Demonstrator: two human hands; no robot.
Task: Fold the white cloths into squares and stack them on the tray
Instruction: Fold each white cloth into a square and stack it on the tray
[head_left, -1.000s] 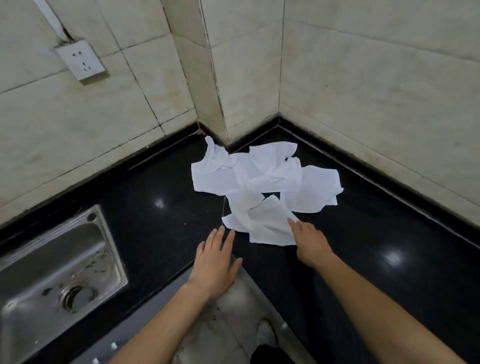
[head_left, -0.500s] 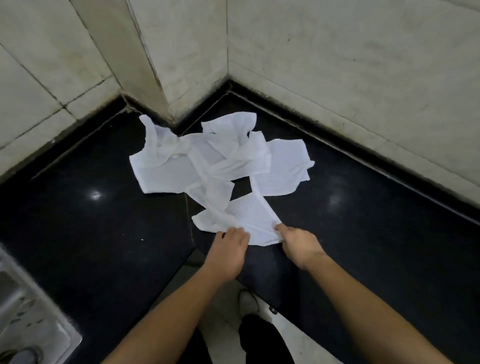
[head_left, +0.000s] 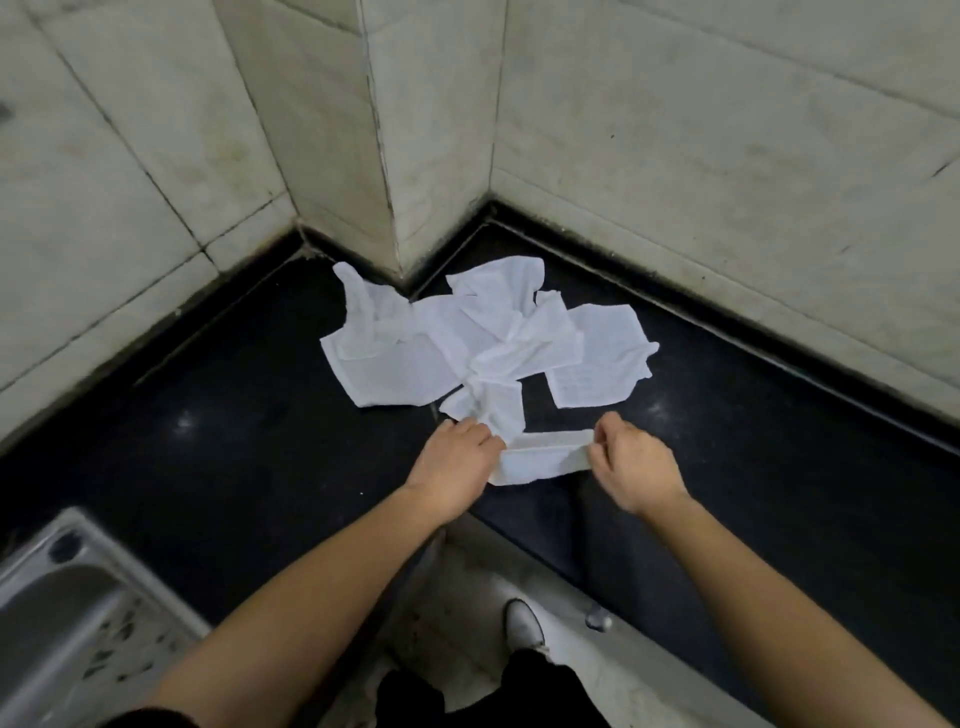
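In sink (head_left: 57, 613), lower left, dark specks. Pinching opposite ends of one cloth (head_left: 540, 457) with left hand (head_left: 457, 462) and right hand (head_left: 631, 462), fingers curled, low over counter (head_left: 234, 441); just behind, crumpled pile (head_left: 467, 353) by wall corner

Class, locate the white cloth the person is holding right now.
In the head view, the held cloth stretches between the left hand and right hand at the near edge of the black counter, in front of the cloth pile.

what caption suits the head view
The left hand and right hand pinch one white cloth before the cloth pile on a black counter
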